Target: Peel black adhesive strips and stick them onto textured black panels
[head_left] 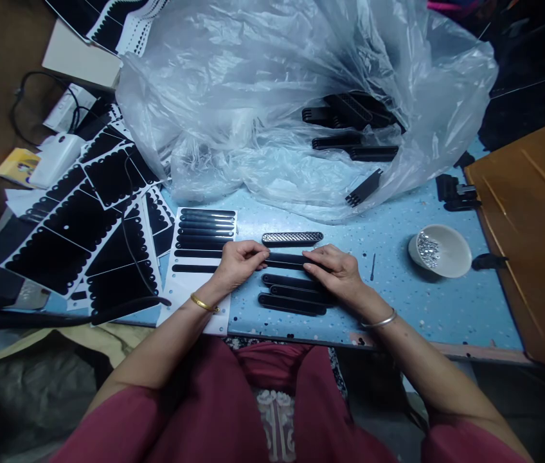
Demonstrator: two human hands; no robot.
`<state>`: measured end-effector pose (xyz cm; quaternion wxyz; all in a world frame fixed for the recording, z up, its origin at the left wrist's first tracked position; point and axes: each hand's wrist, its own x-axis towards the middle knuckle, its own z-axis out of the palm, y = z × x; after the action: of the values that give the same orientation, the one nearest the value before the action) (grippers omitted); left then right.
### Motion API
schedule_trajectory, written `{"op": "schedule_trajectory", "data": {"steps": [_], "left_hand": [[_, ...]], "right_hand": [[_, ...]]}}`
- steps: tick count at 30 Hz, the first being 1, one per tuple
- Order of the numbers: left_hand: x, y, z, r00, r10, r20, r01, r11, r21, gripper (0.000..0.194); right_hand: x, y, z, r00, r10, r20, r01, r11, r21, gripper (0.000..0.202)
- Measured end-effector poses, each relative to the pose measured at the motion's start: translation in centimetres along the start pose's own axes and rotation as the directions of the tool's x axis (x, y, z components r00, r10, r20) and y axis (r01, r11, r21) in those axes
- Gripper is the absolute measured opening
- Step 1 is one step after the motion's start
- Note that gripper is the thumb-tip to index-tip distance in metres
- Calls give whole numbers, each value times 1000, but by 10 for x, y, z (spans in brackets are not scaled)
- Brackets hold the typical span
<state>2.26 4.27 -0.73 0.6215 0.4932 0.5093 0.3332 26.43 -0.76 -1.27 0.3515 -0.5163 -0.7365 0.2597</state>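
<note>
A long black strip (286, 260) lies level between my two hands over the blue table. My left hand (243, 260) pinches its left end, thumb against the fingers. At the strip's right end my right hand (334, 269) is closed, thumb and fingers pressed on it. Just above is a black piece with a crosshatched face (292, 238). Several smooth black pieces (294, 302) lie stacked below the strip, partly under my right hand. Beside my left hand sits a white sheet (195, 286) bearing several black strips (205, 231).
A big clear plastic bag (234, 96) with black pieces (354, 116) covers the back. Black sticker sheets (108, 173) are heaped at left. To the right stand a white bowl (455, 252) of small metal parts, a thin dark tool (373, 267) and a brown box (533, 238).
</note>
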Motion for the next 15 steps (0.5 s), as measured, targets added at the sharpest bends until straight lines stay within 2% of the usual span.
{"op": "schedule_trajectory", "data": {"steps": [5, 11, 15], "left_hand": [[0, 1, 0, 1000, -19, -2, 19, 999, -25, 20], [1, 1, 0, 999, -39, -16, 38, 998, -57, 23], [1, 0, 0, 999, -38, -20, 37, 997, -61, 23]], "right_hand": [[-2, 0, 0, 997, -77, 21, 79, 992, -96, 27], [0, 2, -3, 996, -60, 72, 65, 995, -72, 26], [1, 2, -3, 991, -115, 67, 120, 989, -84, 27]]}}
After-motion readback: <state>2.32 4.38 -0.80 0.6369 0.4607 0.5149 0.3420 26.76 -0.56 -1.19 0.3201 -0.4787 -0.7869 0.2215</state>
